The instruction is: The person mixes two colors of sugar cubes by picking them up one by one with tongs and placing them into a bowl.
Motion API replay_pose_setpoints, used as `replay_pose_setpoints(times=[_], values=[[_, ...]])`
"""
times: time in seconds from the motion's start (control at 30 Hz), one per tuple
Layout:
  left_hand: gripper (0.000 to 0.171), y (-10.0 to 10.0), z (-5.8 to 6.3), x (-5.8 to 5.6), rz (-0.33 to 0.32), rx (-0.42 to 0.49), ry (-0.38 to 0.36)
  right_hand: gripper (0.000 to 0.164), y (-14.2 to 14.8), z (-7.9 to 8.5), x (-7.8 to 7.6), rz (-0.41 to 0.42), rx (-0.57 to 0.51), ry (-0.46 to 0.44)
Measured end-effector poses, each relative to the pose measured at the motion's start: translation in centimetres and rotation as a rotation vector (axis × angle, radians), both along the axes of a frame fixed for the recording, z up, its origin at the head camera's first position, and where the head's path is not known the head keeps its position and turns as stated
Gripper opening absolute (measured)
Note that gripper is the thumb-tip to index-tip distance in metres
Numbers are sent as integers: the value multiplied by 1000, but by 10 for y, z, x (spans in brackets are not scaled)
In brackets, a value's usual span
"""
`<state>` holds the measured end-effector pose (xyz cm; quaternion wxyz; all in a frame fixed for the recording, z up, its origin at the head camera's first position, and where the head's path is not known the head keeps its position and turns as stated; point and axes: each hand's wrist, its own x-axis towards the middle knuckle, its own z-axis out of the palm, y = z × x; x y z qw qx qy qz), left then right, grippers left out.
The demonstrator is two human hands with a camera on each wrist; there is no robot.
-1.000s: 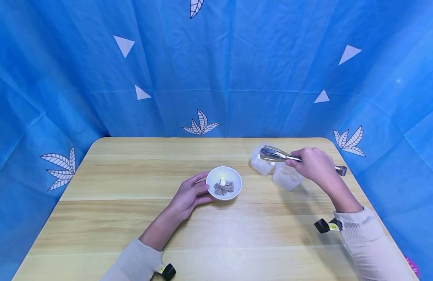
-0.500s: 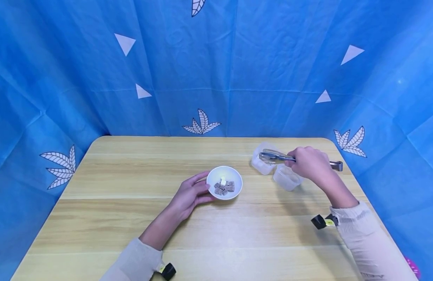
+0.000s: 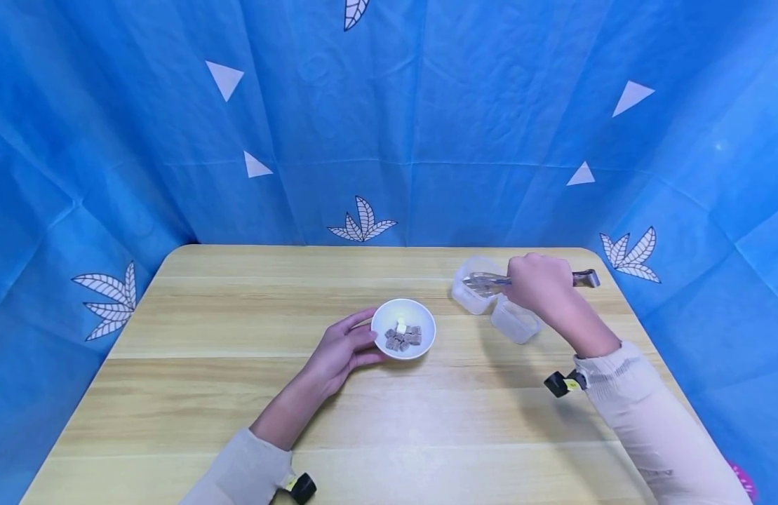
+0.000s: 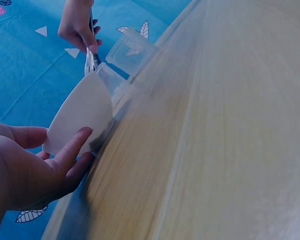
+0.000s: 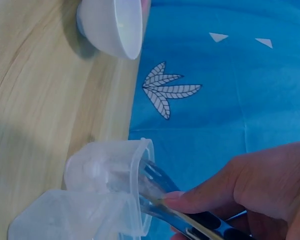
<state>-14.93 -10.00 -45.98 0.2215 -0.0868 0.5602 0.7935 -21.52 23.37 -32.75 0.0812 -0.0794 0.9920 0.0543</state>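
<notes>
My left hand (image 3: 338,351) holds the left side of a small white bowl (image 3: 423,315), thumb and fingers spread about its wall. Inside the bowl lie several greyish-brown cubes (image 3: 404,340) and a white piece (image 3: 400,327). My right hand (image 3: 543,284) grips metal tongs (image 3: 482,283), whose handle end sticks out to the right. In the right wrist view, the tips of the tongs (image 5: 160,180) reach into the mouth of a clear plastic container (image 5: 97,160). What lies between the tips is hidden.
A second clear container (image 3: 515,324) stands against the first, nearer the person and partly under the right hand. All of it sits on a light wooden table (image 3: 224,315), with a blue patterned curtain (image 3: 300,119) hanging behind and at the sides.
My right hand has moved left, bringing the tongs from above the back container down into its mouth. My left hand and the bowl have stayed in place.
</notes>
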Motion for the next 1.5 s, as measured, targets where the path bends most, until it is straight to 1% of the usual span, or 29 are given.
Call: replay_pose_setpoints(times=[0.23, 0.43, 0.57, 0.8, 0.9, 1.2, 1.33, 1.5], values=[[56, 0, -1, 0, 1, 12, 2, 14, -9, -8, -7, 37, 78, 16], [56, 0, -1, -1, -1, 9, 1, 14, -11, -13, -10, 42, 65, 11], [56, -1, 1, -1, -1, 6, 4, 15, -12, -14, -10, 49, 56, 27], [57, -1, 1, -1, -2, 2, -9, 23, -11, -16, -8, 74, 52, 77], [57, -1, 0, 0, -4, 1, -1, 25, -11, -17, -6, 85, 51, 100], [57, -2, 0, -1, -5, 1, 5, 23, -4, -20, -2, 69, 27, 93], [57, -2, 1, -1, -4, 2, 3, 22, 0, -21, 0, 76, 10, 121], [57, -1, 0, -1, -2, 0, -2, 22, 6, -20, 6, 54, -14, 135]])
